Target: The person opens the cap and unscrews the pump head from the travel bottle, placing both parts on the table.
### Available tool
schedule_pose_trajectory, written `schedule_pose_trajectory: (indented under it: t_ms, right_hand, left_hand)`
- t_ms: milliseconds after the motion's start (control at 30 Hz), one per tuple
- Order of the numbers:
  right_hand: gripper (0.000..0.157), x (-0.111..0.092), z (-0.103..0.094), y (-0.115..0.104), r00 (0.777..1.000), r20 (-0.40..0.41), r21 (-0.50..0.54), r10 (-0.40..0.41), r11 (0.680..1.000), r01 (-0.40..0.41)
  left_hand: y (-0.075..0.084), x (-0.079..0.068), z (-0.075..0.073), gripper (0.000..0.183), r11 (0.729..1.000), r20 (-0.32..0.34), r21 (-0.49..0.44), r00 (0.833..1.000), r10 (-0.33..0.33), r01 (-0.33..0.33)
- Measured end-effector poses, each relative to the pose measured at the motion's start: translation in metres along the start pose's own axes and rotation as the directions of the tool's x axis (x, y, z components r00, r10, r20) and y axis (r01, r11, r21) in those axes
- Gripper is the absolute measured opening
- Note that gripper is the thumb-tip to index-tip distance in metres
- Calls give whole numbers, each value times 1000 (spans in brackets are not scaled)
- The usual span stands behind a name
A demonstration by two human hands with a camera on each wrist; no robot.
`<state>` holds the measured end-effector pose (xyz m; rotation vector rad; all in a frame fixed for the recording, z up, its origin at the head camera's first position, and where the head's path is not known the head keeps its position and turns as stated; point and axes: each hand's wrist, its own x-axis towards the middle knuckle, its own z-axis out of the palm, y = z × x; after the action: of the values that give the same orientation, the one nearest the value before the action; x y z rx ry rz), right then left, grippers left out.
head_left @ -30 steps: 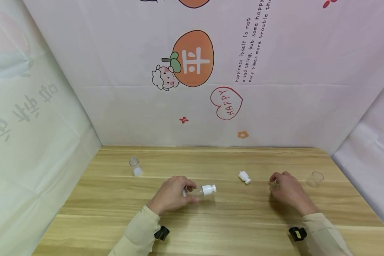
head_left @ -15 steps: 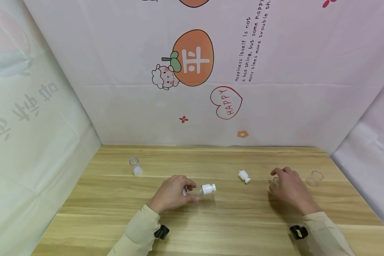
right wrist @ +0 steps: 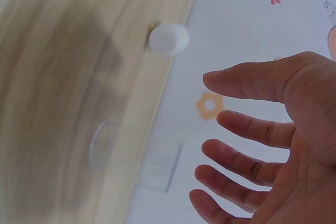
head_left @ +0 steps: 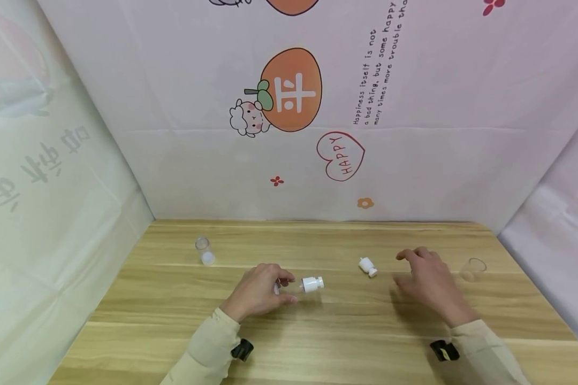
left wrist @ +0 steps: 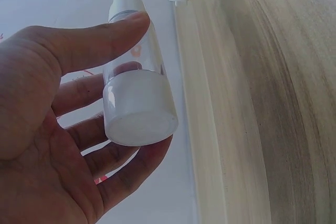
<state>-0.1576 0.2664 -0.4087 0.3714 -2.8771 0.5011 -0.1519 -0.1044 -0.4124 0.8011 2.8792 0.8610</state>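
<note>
My left hand (head_left: 256, 291) grips a small clear pump bottle (head_left: 312, 284), tilted on its side. The thumb and fingers wrap its clear body; the white bottom faces the left wrist view, with the white pump top beyond the thumb. My right hand (head_left: 430, 284) hovers over the table with spread, relaxed fingers and nothing visible between them. Left of it lies a loose white pump head (head_left: 368, 267). In the right wrist view, a clear cup-shaped cap (right wrist: 136, 153) appears in front of the fingers, apart from them.
A clear container with a white bottom (head_left: 205, 252) stands at the left on the wooden table (head_left: 347, 342). Right of the right hand is a clear cap (head_left: 474, 269). A printed white cloth (head_left: 212, 171) rises behind the table.
My right hand has shifted slightly left and its fingers have spread; the clear rim seen at its fingertips half a second ago is no longer distinguishable in the head view. The left hand stays put.
</note>
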Motion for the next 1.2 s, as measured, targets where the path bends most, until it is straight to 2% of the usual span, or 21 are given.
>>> schedule_pose_trajectory:
  t_ms: [233,633,1200]
  right_hand:
    - [39,-1,5,-21,994,-51,38,-94,995,96]
    - [39,-1,24,-50,983,-40,54,-178,982,181]
    - [44,2,37,-79,974,9,192,-228,956,222]
  left_hand:
    - [-1,0,4,39,999,-9,38,1000,13,-13]
    - [1,2,10,39,994,-53,94,997,63,-58]
    - [6,7,16,37,990,-66,105,993,98,-91]
